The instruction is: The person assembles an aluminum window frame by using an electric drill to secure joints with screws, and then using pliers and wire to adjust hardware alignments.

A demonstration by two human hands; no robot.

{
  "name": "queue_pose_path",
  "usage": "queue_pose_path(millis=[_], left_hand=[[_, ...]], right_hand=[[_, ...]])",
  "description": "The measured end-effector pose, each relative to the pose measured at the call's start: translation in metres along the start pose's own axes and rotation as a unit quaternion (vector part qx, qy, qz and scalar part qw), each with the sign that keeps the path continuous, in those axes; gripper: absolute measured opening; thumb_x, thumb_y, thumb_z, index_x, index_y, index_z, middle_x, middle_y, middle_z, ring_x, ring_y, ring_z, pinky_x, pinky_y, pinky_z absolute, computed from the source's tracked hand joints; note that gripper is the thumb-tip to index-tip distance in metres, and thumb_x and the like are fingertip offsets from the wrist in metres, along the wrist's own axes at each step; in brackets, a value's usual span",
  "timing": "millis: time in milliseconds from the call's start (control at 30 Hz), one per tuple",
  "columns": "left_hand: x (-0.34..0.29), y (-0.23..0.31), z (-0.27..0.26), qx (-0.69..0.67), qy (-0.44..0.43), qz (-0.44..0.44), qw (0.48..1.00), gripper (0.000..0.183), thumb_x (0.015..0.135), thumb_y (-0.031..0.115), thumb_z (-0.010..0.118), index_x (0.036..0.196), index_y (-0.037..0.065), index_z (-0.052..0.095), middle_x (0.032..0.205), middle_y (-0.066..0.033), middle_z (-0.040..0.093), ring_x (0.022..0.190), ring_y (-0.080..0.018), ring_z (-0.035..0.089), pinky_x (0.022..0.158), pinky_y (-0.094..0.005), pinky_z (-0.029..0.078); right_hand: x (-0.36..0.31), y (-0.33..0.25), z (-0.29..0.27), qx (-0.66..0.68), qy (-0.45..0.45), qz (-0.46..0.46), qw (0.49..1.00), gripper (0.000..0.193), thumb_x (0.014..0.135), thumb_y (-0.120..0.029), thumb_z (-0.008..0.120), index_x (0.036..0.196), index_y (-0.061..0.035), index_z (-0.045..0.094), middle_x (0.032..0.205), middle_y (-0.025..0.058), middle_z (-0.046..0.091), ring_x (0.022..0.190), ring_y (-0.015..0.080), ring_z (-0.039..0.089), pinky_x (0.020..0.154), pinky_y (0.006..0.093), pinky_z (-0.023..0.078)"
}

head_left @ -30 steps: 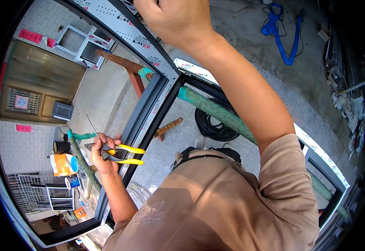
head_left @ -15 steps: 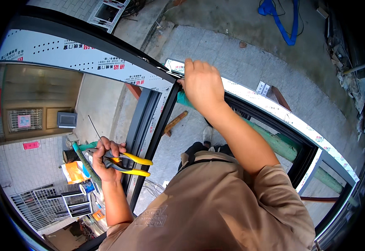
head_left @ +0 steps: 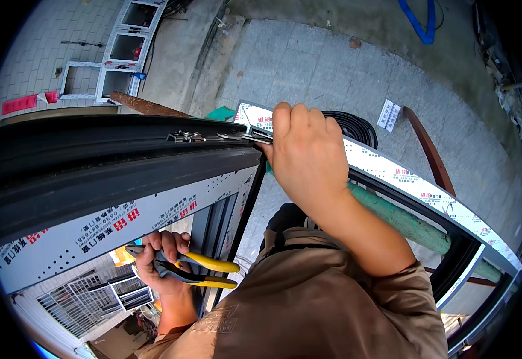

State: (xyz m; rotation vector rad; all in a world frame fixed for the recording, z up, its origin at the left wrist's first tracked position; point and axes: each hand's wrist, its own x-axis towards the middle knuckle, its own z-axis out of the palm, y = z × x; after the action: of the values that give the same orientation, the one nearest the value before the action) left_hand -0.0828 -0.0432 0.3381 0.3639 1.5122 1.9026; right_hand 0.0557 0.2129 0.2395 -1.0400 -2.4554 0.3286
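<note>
My left hand (head_left: 164,263) is closed around pliers (head_left: 198,269) with yellow-and-grey handles, below the dark window sash (head_left: 123,173) wrapped in printed white film. The pliers' jaws point left, and their handles stand apart. My right hand (head_left: 309,152) is wrapped over the film-covered window frame (head_left: 387,164) near the corner where sash and frame meet. Its thumb lies beside a metal hinge arm (head_left: 258,136); whether it touches the arm I cannot tell. Small metal hardware (head_left: 186,137) sits in the sash's dark upper edge.
A green pole (head_left: 401,218) runs beneath the right frame. Beyond it lie a coil of black hose (head_left: 354,125) and a reddish-brown bar (head_left: 428,149). White-framed panels (head_left: 126,48) stand at the far left by a rusty pipe (head_left: 144,105).
The sash has swung on its corner and now shows its dark edge with the hardware. My left hand has moved slightly right and down with the pliers. The thin rod beside it no longer shows.
</note>
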Motion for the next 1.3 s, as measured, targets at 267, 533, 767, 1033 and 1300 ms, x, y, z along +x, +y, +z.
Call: queue_pose_path(millis=[267,533,767,1033,1300], left_hand=[[0.001,0.0,0.0,-0.013,0.049,-0.01,0.999,0.022,0.103,0.031,0.055,0.096,0.011,0.06,0.066,-0.0024,0.056,0.071,-0.0227,0.061,0.093,-0.0428,0.051],[0.007,0.001,0.002,-0.015,-0.001,-0.014,1.0,0.017,0.104,0.028,0.054,0.1,0.012,0.053,0.071,-0.0024,0.057,0.078,-0.0234,0.064,0.099,-0.0435,0.053],[0.009,-0.001,-0.002,-0.031,-0.001,-0.026,0.999,0.021,0.102,0.034,0.055,0.1,0.014,0.049,0.072,-0.0018,0.055,0.08,-0.0247,0.064,0.099,-0.045,0.051],[0.015,0.003,-0.012,-0.059,-0.033,-0.049,0.997,0.014,0.104,0.025,0.052,0.102,0.011,0.054,0.079,-0.0024,0.061,0.09,-0.0253,0.067,0.104,-0.046,0.052],[0.021,0.003,-0.023,-0.053,-0.003,-0.033,0.998,0.013,0.105,0.019,0.055,0.103,0.006,0.053,0.086,-0.0048,0.061,0.092,-0.0254,0.067,0.103,-0.0446,0.05]], right_hand=[[0.003,-0.003,0.004,-0.018,-0.012,0.012,1.0,0.037,0.084,-0.03,0.073,0.108,-0.0036,0.062,0.087,0.0046,0.054,0.08,0.0203,0.056,0.073,0.0352,0.041],[0.001,-0.001,0.009,-0.005,0.001,0.004,1.0,0.034,0.085,-0.029,0.072,0.106,-0.004,0.062,0.088,0.0051,0.054,0.083,0.0208,0.056,0.074,0.0356,0.041],[-0.003,0.006,0.006,0.029,0.02,-0.016,0.999,0.037,0.087,-0.032,0.072,0.109,-0.0047,0.063,0.092,0.0061,0.057,0.087,0.0222,0.058,0.078,0.0368,0.042],[-0.007,0.004,0.022,-0.019,0.051,-0.031,0.998,0.02,0.093,-0.026,0.062,0.102,-0.0078,0.064,0.09,0.0065,0.06,0.085,0.0226,0.059,0.077,0.0372,0.042],[-0.011,0.003,0.029,-0.028,0.094,-0.012,0.995,0.037,0.09,-0.042,0.074,0.099,-0.0072,0.065,0.087,0.0065,0.062,0.085,0.0229,0.064,0.077,0.0365,0.046]])
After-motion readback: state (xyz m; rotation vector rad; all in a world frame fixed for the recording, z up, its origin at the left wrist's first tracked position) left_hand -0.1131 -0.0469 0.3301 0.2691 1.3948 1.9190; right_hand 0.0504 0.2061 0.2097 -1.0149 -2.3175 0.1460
